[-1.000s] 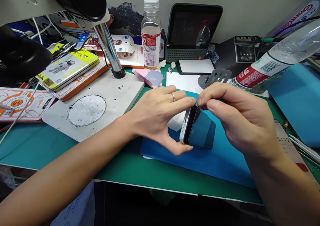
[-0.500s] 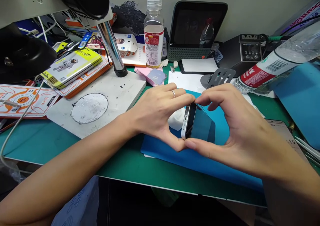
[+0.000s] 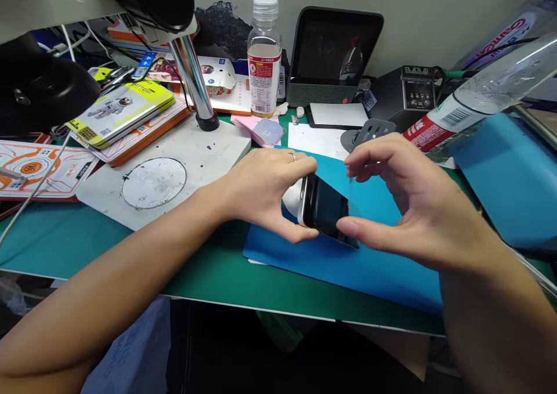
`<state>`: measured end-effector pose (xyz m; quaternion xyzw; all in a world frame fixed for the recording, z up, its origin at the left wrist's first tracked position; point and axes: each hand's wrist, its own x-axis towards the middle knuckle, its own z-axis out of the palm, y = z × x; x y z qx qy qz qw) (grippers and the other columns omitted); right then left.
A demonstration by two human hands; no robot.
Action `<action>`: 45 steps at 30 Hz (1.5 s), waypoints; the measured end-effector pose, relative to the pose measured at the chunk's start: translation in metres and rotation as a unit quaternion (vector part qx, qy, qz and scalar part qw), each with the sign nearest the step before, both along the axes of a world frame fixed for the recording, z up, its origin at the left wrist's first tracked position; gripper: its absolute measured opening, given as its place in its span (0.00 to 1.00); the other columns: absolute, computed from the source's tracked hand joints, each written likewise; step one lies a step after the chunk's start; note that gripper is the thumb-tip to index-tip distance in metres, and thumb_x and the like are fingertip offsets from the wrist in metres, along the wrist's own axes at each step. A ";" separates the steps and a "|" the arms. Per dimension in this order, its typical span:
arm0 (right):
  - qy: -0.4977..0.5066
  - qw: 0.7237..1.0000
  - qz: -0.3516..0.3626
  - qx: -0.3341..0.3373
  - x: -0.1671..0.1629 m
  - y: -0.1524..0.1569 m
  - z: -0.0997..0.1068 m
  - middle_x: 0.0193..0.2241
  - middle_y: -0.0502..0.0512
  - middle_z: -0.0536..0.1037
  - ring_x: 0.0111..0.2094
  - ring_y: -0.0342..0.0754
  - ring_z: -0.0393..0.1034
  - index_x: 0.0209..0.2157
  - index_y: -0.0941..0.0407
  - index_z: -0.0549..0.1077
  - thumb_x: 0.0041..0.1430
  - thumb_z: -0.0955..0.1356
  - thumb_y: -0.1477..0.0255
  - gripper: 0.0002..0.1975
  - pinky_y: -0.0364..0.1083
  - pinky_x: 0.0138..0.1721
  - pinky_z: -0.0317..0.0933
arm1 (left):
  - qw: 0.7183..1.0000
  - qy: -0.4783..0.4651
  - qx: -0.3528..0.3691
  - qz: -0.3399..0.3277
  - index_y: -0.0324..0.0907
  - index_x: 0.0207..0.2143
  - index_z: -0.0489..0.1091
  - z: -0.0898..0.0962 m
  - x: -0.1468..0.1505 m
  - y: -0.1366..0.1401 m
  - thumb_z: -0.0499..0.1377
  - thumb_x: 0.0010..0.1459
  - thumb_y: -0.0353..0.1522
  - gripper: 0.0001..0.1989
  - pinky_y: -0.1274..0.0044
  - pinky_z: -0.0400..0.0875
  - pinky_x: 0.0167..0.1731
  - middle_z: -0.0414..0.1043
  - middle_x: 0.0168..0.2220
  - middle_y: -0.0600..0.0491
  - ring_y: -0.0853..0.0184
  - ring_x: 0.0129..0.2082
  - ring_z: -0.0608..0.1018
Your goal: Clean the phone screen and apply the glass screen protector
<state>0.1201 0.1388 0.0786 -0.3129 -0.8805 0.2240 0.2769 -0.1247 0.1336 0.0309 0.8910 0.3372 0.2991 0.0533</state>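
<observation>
My left hand [image 3: 278, 194] grips a phone [image 3: 324, 208] by its near end, thumb on one side and fingers on the other. The phone has a silver frame and a dark screen, and it slants over a blue mat [image 3: 278, 249]. To its right, my right hand [image 3: 391, 202] is curled in a wide pinch, thumb below and fingers above. Between those fingertips stands a clear screen protector [image 3: 351, 192], seen nearly edge-on and hard to make out. A white rounded thing [image 3: 292, 198] shows partly behind my left hand.
A microscope stand with a pale base [image 3: 209, 150] is on the left, beside stacked battery boxes [image 3: 126, 112]. Behind stand a drink bottle [image 3: 264, 63] and a dark-screened device [image 3: 335, 51]. At right are a tilted water bottle [image 3: 465, 112] and a blue box [image 3: 509, 173].
My right hand has moved away from the phone's end with the screen protector, leaving a gap between my hands. The phone has shifted left and tilted in my left hand; the view also shifted slightly.
</observation>
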 end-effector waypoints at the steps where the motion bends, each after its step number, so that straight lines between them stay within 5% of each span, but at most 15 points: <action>1: 0.017 1.000 -0.008 -0.014 0.002 0.001 0.003 0.44 0.54 0.72 0.43 0.55 0.69 0.48 0.47 0.71 0.50 0.79 0.58 0.26 0.56 0.44 0.66 | 1.000 0.018 -0.011 0.006 0.43 0.35 0.66 0.001 -0.002 0.000 0.61 0.50 0.58 0.28 0.73 0.61 0.28 0.70 0.29 0.54 0.63 0.29 0.73; 7: 0.168 0.983 -0.072 -0.029 0.023 0.018 0.014 0.43 0.55 0.76 0.47 0.55 0.72 0.50 0.48 0.80 0.47 0.81 0.60 0.28 0.57 0.51 0.65 | 0.991 0.110 -0.071 0.026 0.44 0.33 0.63 0.010 -0.009 -0.002 0.62 0.50 0.56 0.26 0.73 0.54 0.26 0.69 0.28 0.55 0.63 0.28 0.72; 13: 0.336 0.933 -0.128 0.003 0.038 0.045 -0.008 0.37 0.57 0.79 0.41 0.55 0.74 0.44 0.49 0.85 0.41 0.83 0.59 0.26 0.61 0.50 0.66 | 0.978 0.189 -0.087 0.022 0.43 0.35 0.66 0.012 -0.004 -0.008 0.61 0.51 0.58 0.28 0.72 0.53 0.25 0.73 0.29 0.53 0.60 0.28 0.76; 21: 0.396 0.890 -0.183 -0.129 0.030 0.039 -0.029 0.40 0.55 0.78 0.46 0.54 0.75 0.40 0.49 0.81 0.40 0.81 0.63 0.21 0.59 0.58 0.64 | 0.962 0.252 -0.104 -0.001 0.42 0.35 0.69 0.011 0.001 -0.011 0.61 0.52 0.63 0.33 0.71 0.54 0.26 0.75 0.31 0.51 0.57 0.32 0.79; 30: 0.498 0.795 -0.236 -0.252 0.038 0.039 -0.045 0.39 0.54 0.76 0.44 0.50 0.72 0.36 0.53 0.77 0.45 0.72 0.66 0.13 0.53 0.53 0.66 | 0.958 0.252 -0.135 0.002 0.42 0.44 0.74 0.014 0.004 -0.014 0.56 0.56 0.65 0.36 0.69 0.66 0.35 0.78 0.37 0.50 0.55 0.39 0.80; 34: 0.469 0.791 -0.306 -0.248 0.043 0.045 -0.055 0.36 0.54 0.75 0.41 0.49 0.72 0.33 0.54 0.74 0.49 0.72 0.68 0.08 0.52 0.50 0.67 | 0.968 0.218 -0.099 0.082 0.43 0.46 0.75 0.011 0.003 -0.011 0.52 0.69 0.53 0.25 0.69 0.68 0.35 0.78 0.41 0.49 0.56 0.40 0.80; 39: 0.397 0.807 -0.373 -0.228 0.043 0.052 -0.066 0.36 0.52 0.77 0.43 0.52 0.72 0.33 0.51 0.77 0.52 0.73 0.69 0.05 0.58 0.56 0.64 | 0.962 0.182 -0.091 0.183 0.41 0.59 0.70 0.001 0.005 -0.007 0.52 0.71 0.43 0.21 0.66 0.73 0.45 0.75 0.51 0.44 0.53 0.52 0.77; 45: 0.303 0.848 -0.396 -0.179 0.046 0.053 -0.076 0.46 0.56 0.80 0.53 0.60 0.73 0.41 0.50 0.79 0.54 0.74 0.65 0.12 0.66 0.62 0.61 | 0.966 0.150 -0.125 0.172 0.41 0.59 0.70 -0.009 0.013 0.001 0.55 0.70 0.41 0.20 0.61 0.71 0.55 0.71 0.56 0.42 0.52 0.57 0.73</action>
